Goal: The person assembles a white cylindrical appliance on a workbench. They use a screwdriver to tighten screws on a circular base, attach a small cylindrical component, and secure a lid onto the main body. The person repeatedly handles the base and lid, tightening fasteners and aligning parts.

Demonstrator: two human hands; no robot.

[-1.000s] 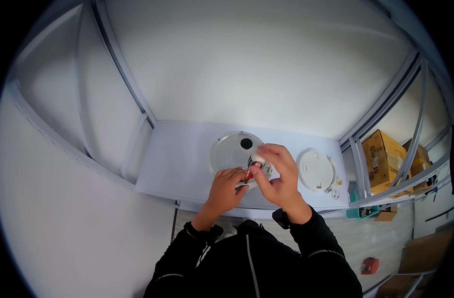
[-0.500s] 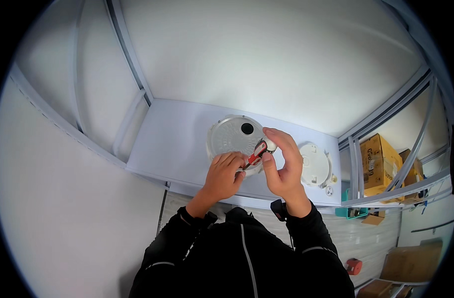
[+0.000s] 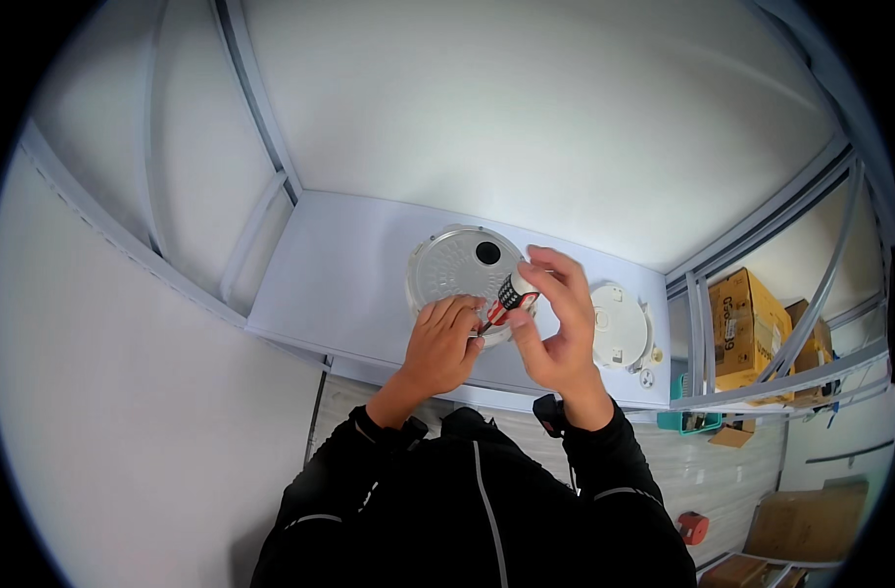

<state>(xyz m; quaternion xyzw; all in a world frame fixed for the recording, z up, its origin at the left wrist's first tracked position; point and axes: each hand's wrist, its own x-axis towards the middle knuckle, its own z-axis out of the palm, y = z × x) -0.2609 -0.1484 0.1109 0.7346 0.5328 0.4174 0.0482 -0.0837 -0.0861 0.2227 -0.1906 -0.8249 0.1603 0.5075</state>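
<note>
On the table lies a round silver-grey disc (image 3: 447,267) with a raised pattern and a black round spot near its far edge. My right hand (image 3: 563,338) grips the handle end of a screwdriver (image 3: 506,300), red, white and black, between thumb and fingers. Its shaft slants down to the left, toward the disc's near rim. Beside the tip is my left hand (image 3: 441,343), its fingers bent and drawn together at that rim. Whatever those fingertips pinch is hidden. The tip itself is mostly covered by them.
A white round plate-like part (image 3: 620,325) lies on the table's right side, with small fittings (image 3: 647,377) near it. Metal frame posts (image 3: 700,333) rise past the table's right end. Beyond them are a cardboard box (image 3: 746,328) and a teal basket (image 3: 690,421).
The screwdriver handle has turned: its patterned black and white side now shows where red did. My right fingers have shifted on the handle. My left hand stays nearly in place.
</note>
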